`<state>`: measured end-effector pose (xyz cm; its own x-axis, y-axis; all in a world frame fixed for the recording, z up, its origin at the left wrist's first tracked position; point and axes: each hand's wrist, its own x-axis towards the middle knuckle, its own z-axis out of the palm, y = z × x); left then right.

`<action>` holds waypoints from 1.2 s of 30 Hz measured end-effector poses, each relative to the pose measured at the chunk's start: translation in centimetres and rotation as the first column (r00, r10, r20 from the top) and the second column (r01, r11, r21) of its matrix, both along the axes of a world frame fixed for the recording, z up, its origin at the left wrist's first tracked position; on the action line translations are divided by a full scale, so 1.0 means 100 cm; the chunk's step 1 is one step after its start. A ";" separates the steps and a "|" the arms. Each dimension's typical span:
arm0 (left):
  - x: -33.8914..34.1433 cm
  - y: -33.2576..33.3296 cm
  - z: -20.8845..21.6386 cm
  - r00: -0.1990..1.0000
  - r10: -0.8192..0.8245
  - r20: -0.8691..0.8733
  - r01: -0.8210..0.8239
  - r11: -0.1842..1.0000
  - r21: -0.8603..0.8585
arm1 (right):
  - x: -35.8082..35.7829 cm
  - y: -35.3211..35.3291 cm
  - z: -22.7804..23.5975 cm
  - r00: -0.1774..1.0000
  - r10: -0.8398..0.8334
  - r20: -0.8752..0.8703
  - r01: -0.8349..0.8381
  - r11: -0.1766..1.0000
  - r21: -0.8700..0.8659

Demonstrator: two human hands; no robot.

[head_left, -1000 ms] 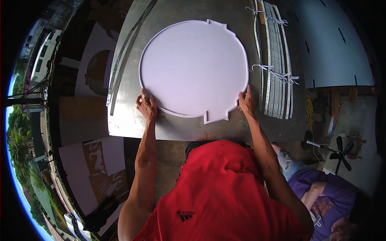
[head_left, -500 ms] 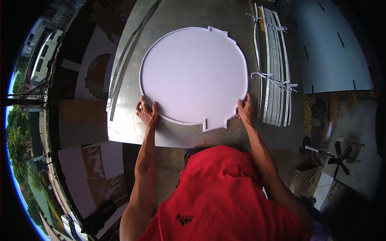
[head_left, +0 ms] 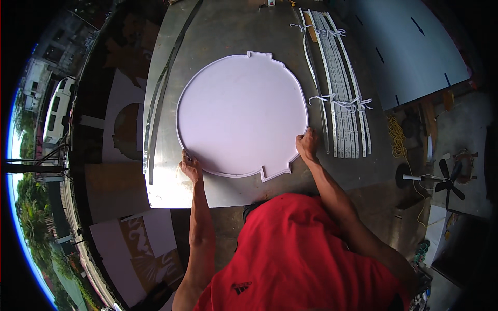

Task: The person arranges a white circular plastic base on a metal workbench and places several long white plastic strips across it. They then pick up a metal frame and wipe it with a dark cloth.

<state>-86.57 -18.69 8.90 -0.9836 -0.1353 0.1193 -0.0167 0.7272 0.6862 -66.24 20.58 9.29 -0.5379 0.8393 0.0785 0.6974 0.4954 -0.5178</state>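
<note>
A large, round, pale lilac-white panel (head_left: pixel 241 116) lies on the metal tabletop (head_left: pixel 228 193). It has a thin raised rim, with a stepped notch at its top and another at its lower right. My left hand (head_left: pixel 191 167) grips the rim at the lower left, fingers curled around the edge. On the opposite side, my right hand (head_left: pixel 308 144) is closed on the lower right part of the rim, just above the stepped notch. The fingertips of both hands are partly hidden at the edge.
Right of the panel lies a bundle of thin white strips (head_left: pixel 342 88) tied with white cords. A long metal strip (head_left: pixel 165 88) runs along the table's left side. Cut sheets (head_left: pixel 127 243) stand at lower left. A black-bladed fan (head_left: pixel 449 184) and coiled yellow cord (head_left: pixel 397 136) are at right.
My fingers have closed around the rim; before, they were spread at its edge. The panel appears slightly turned. The whole view has shifted, so the table sits lower in it.
</note>
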 end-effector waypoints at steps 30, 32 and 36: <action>0.055 0.017 0.019 0.987 -0.084 -0.136 0.067 0.990 -0.128 | 0.027 0.028 0.002 0.981 0.113 -0.160 -0.126 0.989 -0.072; 0.047 0.014 0.012 0.981 -0.132 -0.146 0.105 0.979 -0.177 | 0.021 0.030 0.001 0.971 0.135 -0.196 -0.143 0.989 -0.026; 0.049 0.014 0.012 0.989 -0.112 -0.098 0.093 0.979 -0.182 | 0.026 0.029 -0.001 0.970 0.151 -0.192 -0.160 0.986 -0.034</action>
<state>-81.68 -17.28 10.09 -0.9714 -0.0013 0.2375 0.1309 0.8312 0.5403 -63.59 23.43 9.22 -0.6418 0.7517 0.1518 0.5013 0.5610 -0.6588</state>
